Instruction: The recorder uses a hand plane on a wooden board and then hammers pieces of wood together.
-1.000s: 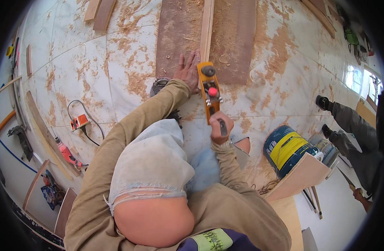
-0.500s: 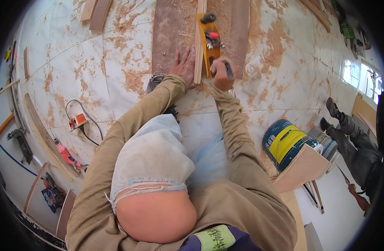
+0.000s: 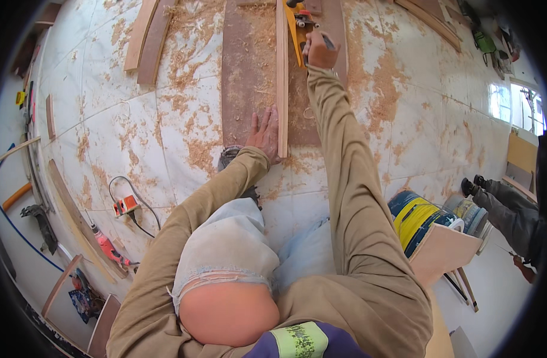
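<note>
A long, narrow light-wood strip runs away from me along a brown board on the floor. My left hand lies flat with fingers stretched out, pressed beside the strip's near end on its left. On the strip's right side, farther off, my right hand wraps round the rear handle of a yellow hand plane. The plane's body is against the strip, and its front end is partly cut off by the picture's upper edge.
Wood shavings litter the tiled floor. On the left are loose boards, an orange socket block with its cord, and a pink power tool. A dark blue bucket stands at the right; beyond it is another person's leg.
My right hand has pushed the plane forward along the strip, and that arm is stretched farther out. My left hand stays by the strip's near end. The whole view has shifted, with floor things appearing lower.
</note>
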A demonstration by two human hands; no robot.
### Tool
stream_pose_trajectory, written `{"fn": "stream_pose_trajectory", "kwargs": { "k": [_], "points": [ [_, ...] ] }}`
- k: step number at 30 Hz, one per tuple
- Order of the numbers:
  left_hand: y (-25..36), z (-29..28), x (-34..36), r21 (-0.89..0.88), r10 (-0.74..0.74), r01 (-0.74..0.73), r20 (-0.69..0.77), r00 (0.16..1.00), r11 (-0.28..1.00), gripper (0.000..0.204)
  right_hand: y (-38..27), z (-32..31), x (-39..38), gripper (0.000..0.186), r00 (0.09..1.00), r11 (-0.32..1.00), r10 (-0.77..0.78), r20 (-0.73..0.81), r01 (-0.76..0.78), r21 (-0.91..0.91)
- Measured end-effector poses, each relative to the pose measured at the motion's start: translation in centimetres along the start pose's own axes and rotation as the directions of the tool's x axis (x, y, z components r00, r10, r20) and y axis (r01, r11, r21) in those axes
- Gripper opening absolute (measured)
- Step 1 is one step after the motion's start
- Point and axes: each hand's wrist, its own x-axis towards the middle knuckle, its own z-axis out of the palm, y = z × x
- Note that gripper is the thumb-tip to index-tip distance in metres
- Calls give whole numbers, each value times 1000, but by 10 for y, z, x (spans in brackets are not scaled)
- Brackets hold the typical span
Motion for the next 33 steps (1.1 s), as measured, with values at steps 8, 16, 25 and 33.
{"fn": "stream_pose_trajectory", "kwargs": {
  "k": [8,16,25,33],
  "points": [
    [-33,0,-34,-134,-51,33,-131,990,990,127,-110,-20,-92,23,990,983,-140,18,137,120],
    [39,-40,-85,-423,-48,12,-77,996,906,113,-136,-191,-412,17,869,867,423,-255,-308,391],
    [85,-233,-48,-509,-24,-217,-425,905,833,94,-76,-252,-479,22,831,686,530,-169,-302,662],
    [69,-351,14,-417,7,-272,-535,845,868,27,-83,-227,-470,21,842,630,524,-133,-278,725]
  ]
}}
